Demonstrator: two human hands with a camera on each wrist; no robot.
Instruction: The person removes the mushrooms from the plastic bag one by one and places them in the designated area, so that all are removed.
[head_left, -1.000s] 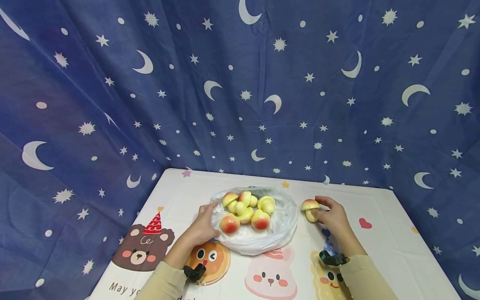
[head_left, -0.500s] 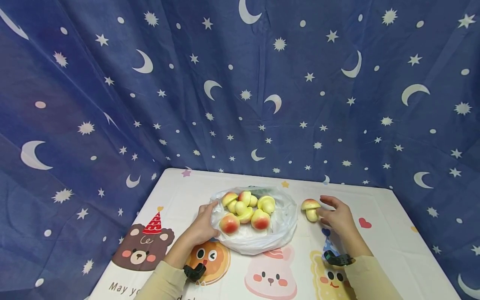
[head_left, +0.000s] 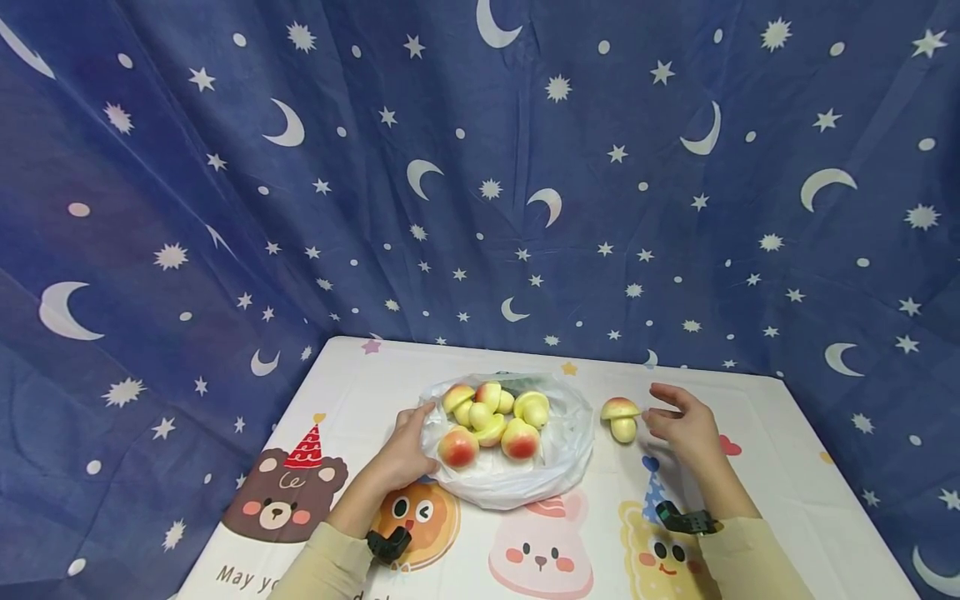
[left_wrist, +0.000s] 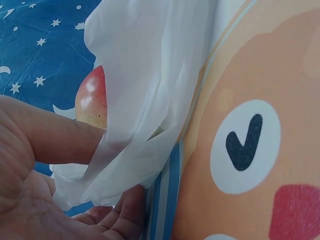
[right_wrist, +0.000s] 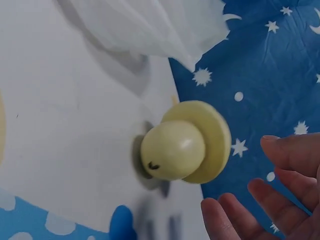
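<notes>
Rearward, tablecloth (head_left: 798, 492) edge meets starry curtain (head_left: 483, 271); left hand (head_left: 403, 448) pinches plastic bag (head_left: 510, 493); right hand (head_left: 687, 427) relaxed beside toy mushroom (head_left: 620, 409), room rightward.

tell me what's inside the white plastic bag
The open bag holds a cluster of yellow mushroom-shaped pieces, some red-tinged. Whatever lies directly beneath them, or under the bag's near folds, is covered and can't be seen.

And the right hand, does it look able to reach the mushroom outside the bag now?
Probably yes: the right hand holds nothing and is just beside the mushroom, with nothing visible between them; the bag lies on the mushroom's other side.
</notes>
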